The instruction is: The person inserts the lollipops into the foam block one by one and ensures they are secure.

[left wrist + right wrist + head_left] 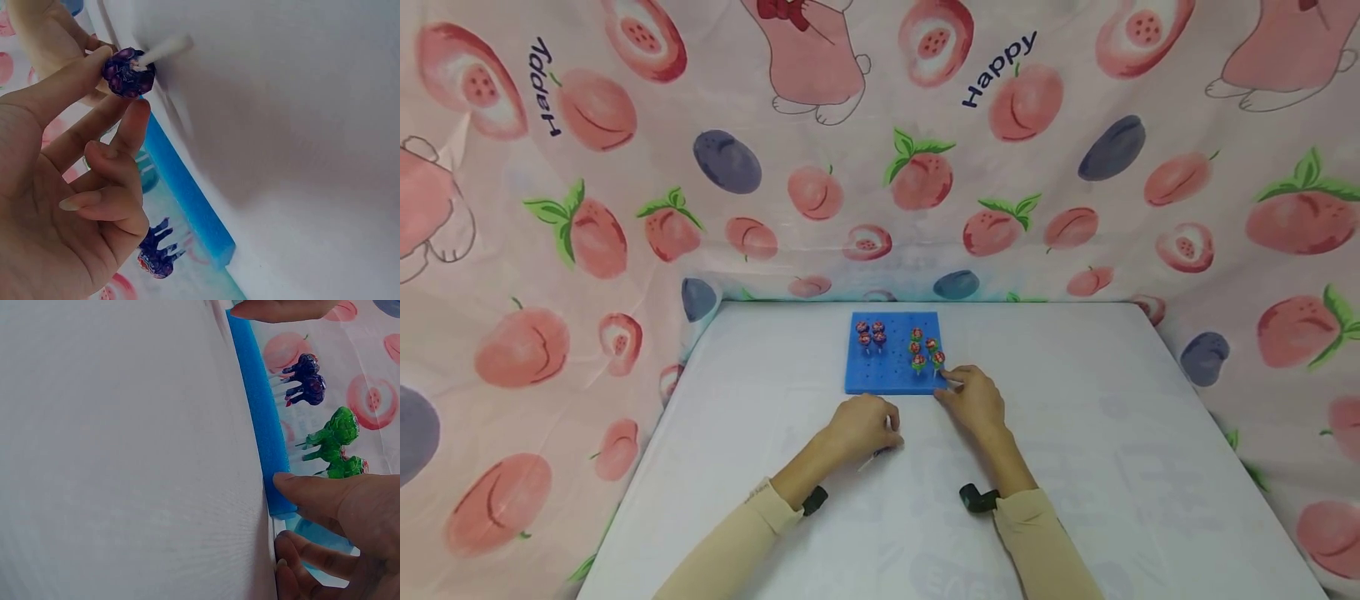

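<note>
My left hand (pixel 861 423), in front of the board, pinches a lollipop (pixel 128 78) in dark purple wrapping between thumb and index finger. Its white stick points away from the palm in the left wrist view. The other fingers are bent and hold nothing. My right hand (pixel 976 402) grips the near right corner of a blue foam board (pixel 891 382), thumb against the front edge and fingers at the right side. Several purple lollipops (pixel 878 337) stand in the board's far left part. Several green-wrapped lollipops (pixel 342 428) stand upright toward its right side, close to the right fingers.
Small holes dot the board's top. Under it lies a white-covered table (pixel 760 392). A curtain (pixel 850 225) printed with fruit hangs along the back and both sides. Dark wrist cameras (pixel 977 498) sit near both sleeves.
</note>
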{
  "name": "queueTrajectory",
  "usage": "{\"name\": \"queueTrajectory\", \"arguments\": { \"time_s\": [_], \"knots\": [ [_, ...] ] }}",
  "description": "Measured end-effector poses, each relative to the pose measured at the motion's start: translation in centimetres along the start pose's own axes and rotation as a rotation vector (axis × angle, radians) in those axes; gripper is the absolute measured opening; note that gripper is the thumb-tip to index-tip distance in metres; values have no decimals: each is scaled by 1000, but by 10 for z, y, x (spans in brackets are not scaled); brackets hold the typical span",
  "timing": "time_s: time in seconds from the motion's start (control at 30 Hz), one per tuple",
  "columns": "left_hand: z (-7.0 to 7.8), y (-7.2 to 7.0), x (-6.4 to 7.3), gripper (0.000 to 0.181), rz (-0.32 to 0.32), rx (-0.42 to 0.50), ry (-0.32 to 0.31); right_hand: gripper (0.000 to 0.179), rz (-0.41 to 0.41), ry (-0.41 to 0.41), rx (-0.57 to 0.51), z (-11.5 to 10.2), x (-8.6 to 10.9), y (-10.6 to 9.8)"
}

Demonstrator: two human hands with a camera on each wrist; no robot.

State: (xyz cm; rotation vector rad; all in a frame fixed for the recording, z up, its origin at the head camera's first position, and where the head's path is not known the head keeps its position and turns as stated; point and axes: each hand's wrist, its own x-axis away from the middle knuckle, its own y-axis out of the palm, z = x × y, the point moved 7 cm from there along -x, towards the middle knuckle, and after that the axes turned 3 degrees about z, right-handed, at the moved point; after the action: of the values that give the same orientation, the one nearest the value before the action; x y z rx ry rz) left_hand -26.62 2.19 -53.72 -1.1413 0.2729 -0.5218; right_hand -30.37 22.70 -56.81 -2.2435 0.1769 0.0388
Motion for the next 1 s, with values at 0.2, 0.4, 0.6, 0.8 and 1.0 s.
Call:
{"name": "queueTrajectory", "arguments": {
  "time_s": [0.2, 0.4, 0.6, 0.8, 1.0],
  "knots": [
    [2, 4, 3, 22, -47, -58, -1, 44, 2, 10, -4, 1, 0, 1],
    [4, 5, 5, 19, -81, -63, 18, 44, 11, 4, 2, 0, 0, 0],
    [-3, -3, 4, 14, -51, -9, 1, 45, 12, -11, 0, -2, 0, 0],
    [-19, -24, -2, 14, -14, 124, -10, 45, 4, -10, -1, -4, 0, 0],
    [-39, -53, -9, 13, 139, 368, -10, 45, 3, -13, -4, -5, 1, -1]
  ]
}}
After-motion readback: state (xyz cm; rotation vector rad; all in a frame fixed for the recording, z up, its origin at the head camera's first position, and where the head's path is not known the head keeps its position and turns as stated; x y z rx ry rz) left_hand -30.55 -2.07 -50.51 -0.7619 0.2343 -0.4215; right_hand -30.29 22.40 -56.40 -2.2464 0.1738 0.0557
